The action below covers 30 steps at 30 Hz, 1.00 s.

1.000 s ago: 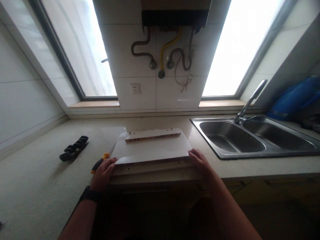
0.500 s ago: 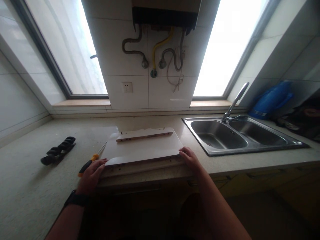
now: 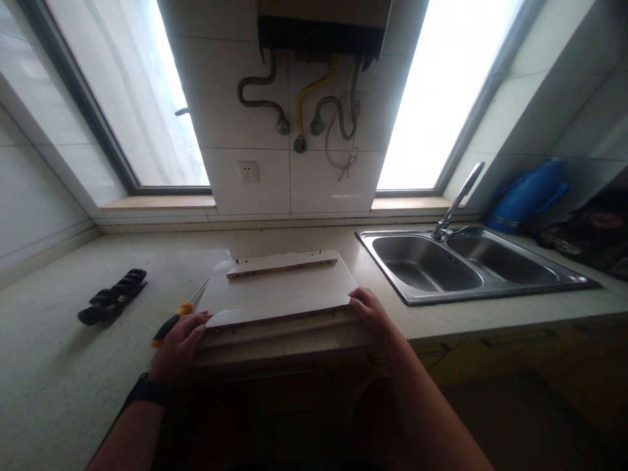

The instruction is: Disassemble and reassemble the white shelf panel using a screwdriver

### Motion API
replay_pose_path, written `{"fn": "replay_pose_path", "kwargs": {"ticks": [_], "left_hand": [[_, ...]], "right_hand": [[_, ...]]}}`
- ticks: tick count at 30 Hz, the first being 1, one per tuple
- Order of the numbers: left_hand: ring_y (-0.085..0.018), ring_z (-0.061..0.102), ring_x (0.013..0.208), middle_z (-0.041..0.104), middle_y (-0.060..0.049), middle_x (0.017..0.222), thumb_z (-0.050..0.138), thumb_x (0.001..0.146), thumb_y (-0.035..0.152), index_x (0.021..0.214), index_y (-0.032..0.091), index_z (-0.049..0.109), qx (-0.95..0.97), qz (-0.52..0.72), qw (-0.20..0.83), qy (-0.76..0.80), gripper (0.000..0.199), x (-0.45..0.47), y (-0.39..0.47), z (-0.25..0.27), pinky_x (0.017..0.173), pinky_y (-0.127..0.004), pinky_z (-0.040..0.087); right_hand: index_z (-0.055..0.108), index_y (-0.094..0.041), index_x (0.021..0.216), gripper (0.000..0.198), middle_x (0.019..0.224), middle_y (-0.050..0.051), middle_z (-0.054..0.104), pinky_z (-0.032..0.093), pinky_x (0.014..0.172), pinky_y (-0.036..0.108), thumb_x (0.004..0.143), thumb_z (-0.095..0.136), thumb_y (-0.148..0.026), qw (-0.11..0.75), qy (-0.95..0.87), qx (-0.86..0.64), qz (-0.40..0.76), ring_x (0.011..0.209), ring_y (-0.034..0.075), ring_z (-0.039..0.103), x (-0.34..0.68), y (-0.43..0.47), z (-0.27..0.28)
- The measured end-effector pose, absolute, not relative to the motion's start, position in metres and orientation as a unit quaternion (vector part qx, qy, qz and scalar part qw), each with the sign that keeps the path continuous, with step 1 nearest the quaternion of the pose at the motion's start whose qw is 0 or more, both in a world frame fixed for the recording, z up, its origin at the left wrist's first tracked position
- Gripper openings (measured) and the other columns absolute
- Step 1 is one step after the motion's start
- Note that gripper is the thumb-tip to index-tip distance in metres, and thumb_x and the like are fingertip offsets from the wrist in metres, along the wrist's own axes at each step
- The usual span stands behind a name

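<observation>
A white board (image 3: 279,294) lies on the counter in front of me, with a narrow upright strip (image 3: 282,269) across its far part. Small dark holes and pegs show along its edges. My left hand (image 3: 182,340) is closed on the near left corner of the board. At the near right corner, the fingers of my right hand (image 3: 369,307) pinch the board's edge. Just left of my left hand, a screwdriver (image 3: 173,322) with a yellow and black handle rests on the counter, its shaft pointing away from me.
A black, lumpy object (image 3: 112,297) lies on the counter (image 3: 53,353) at the left. To the right is a double steel sink (image 3: 407,302) with a faucet (image 3: 458,199). Behind it stands a blue jug-like container (image 3: 527,196). Pipes (image 3: 299,111) run down the wall below a heater.
The view has shifted very slightly. Both hands keep their hold on the white board, and nothing else has visibly moved.
</observation>
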<state>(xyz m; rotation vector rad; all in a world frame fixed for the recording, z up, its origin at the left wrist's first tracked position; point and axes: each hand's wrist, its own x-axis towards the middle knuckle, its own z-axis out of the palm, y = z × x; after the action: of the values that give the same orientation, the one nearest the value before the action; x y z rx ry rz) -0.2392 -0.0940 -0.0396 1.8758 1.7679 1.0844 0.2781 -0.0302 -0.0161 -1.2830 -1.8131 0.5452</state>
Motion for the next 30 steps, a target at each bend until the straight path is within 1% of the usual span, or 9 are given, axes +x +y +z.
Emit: {"fn": "replay_pose_path", "kwargs": {"ticks": [8, 18, 21, 26, 30], "left_hand": [[-0.03, 0.06, 0.122, 0.07, -0.008, 0.121, 0.052, 0.088, 0.051, 0.097, 0.022, 0.071, 0.661, 0.389, 0.171, 0.618, 0.036, -0.241, -0.094, -0.041, 0.109, -0.046, 0.045], [-0.03, 0.062, 0.119, 0.071, -0.008, 0.12, 0.055, 0.087, 0.053, 0.1, 0.021, 0.072, 0.643, 0.413, 0.185, 0.617, 0.038, -0.238, -0.095, -0.039, 0.107, -0.044, 0.046], [-0.029, 0.063, 0.115, 0.071, -0.008, 0.117, 0.055, 0.088, 0.051, 0.098, 0.02, 0.071, 0.633, 0.427, 0.182, 0.619, 0.036, -0.234, -0.098, -0.034, 0.105, -0.043, 0.047], [-0.027, 0.065, 0.107, 0.073, -0.008, 0.11, 0.055, 0.09, 0.046, 0.095, 0.019, 0.072, 0.63, 0.45, 0.206, 0.599, 0.031, -0.223, -0.104, -0.019, 0.1, -0.041, 0.048], [-0.027, 0.066, 0.107, 0.074, -0.008, 0.109, 0.057, 0.089, 0.042, 0.091, 0.019, 0.072, 0.619, 0.472, 0.206, 0.593, 0.027, -0.219, -0.106, -0.013, 0.1, -0.04, 0.048]], "right_hand": [[0.065, -0.022, 0.082, 0.016, 0.088, 0.005, 0.064, 0.044, 0.086, 0.039, 0.086, 0.057, -0.036, 0.419, -0.721, -0.503, 0.226, 0.09, 0.025, 0.058, 0.279, -0.03, -0.014], [0.067, -0.022, 0.083, 0.018, 0.09, 0.005, 0.066, 0.045, 0.087, 0.039, 0.084, 0.059, -0.038, 0.42, -0.712, -0.505, 0.247, 0.093, 0.026, 0.06, 0.281, -0.029, -0.014], [0.068, -0.022, 0.084, 0.02, 0.091, 0.006, 0.068, 0.046, 0.088, 0.04, 0.084, 0.06, -0.04, 0.422, -0.707, -0.502, 0.265, 0.094, 0.027, 0.061, 0.282, -0.031, -0.012], [0.068, -0.021, 0.089, 0.027, 0.093, 0.006, 0.071, 0.049, 0.082, 0.038, 0.089, 0.055, -0.045, 0.42, -0.697, -0.485, 0.321, 0.089, 0.027, 0.064, 0.282, -0.034, -0.007], [0.07, -0.021, 0.093, 0.028, 0.097, 0.006, 0.072, 0.048, 0.085, 0.038, 0.088, 0.059, -0.046, 0.419, -0.686, -0.48, 0.35, 0.095, 0.028, 0.065, 0.284, -0.033, -0.007]]}}
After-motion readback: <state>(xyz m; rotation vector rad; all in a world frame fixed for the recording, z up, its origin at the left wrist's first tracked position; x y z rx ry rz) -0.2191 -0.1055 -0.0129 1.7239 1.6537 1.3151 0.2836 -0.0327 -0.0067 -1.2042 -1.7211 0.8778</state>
